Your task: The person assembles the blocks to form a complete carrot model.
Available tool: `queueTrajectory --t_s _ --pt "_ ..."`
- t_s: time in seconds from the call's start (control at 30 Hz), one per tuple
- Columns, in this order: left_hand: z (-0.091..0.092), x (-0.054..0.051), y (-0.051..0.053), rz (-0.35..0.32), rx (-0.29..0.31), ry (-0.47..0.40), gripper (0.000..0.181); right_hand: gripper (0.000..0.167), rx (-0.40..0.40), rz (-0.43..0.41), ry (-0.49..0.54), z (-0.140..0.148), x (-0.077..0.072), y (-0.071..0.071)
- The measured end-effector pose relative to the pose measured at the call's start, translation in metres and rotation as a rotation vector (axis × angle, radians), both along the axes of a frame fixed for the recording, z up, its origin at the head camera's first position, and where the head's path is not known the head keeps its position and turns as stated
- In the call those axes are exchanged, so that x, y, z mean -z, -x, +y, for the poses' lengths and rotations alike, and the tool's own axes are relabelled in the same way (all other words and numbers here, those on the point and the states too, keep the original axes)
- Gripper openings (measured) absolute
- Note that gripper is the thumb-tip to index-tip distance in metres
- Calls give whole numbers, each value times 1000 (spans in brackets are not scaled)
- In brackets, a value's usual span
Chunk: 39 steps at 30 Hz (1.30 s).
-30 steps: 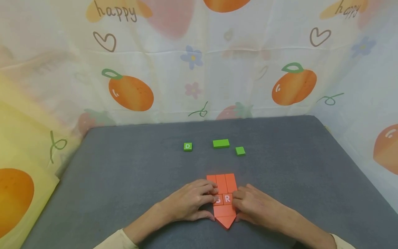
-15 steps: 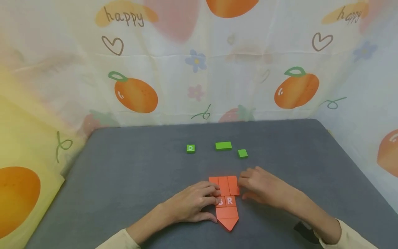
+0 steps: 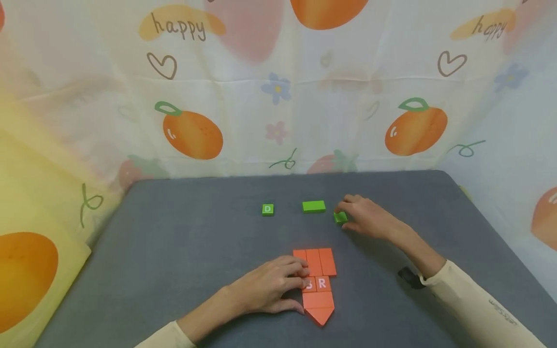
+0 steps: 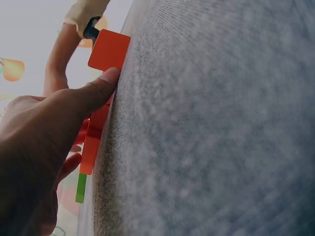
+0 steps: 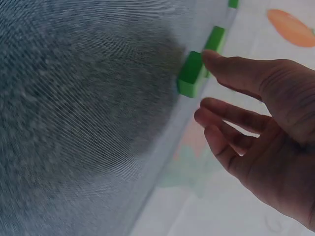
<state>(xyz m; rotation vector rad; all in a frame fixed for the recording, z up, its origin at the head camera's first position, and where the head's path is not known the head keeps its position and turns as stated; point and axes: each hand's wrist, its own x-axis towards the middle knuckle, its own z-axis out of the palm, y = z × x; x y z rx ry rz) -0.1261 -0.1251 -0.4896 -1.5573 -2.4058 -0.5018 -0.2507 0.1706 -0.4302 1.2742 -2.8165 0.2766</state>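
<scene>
My left hand (image 3: 274, 285) lies along the left side of a flat figure of orange-red blocks (image 3: 317, 299). Its fingers rest on the left blocks and partly cover a letter beside the R. In the left wrist view, the left thumb (image 4: 106, 78) touches an orange block (image 4: 109, 49). At the back right, my right hand (image 3: 370, 215) has thumb and forefinger around a small green block (image 3: 341, 218), which sits on the table. From the right wrist, the thumb overlaps this green block (image 5: 190, 73), while the other fingers hang loosely curled.
A green rectangular block (image 3: 314, 207) lies left of my right hand. Farther left sits a green block marked D (image 3: 267, 210). The grey cloth-covered tabletop (image 3: 196, 222) ends at a patterned curtain (image 3: 243, 121) at the back.
My right hand has left the right side of the orange blocks and moved away from me to the small green block. The left hand stays beside the orange figure.
</scene>
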Motion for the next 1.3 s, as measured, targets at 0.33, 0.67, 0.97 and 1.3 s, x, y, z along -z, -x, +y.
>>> queueTrajectory --t_s 0.33,0.67,0.97,1.3 --pt "1 -1 0 3 -3 13 42 36 7 -66 39 -20 8 23" --pt "0 -1 -1 -2 -10 14 42 36 -21 -89 40 -44 17 40" --pt "0 -1 -1 6 -15 7 42 28 -42 -58 115 -46 19 36" --pt "1 0 -1 -5 -24 6 42 27 -95 -112 98 -44 8 2"
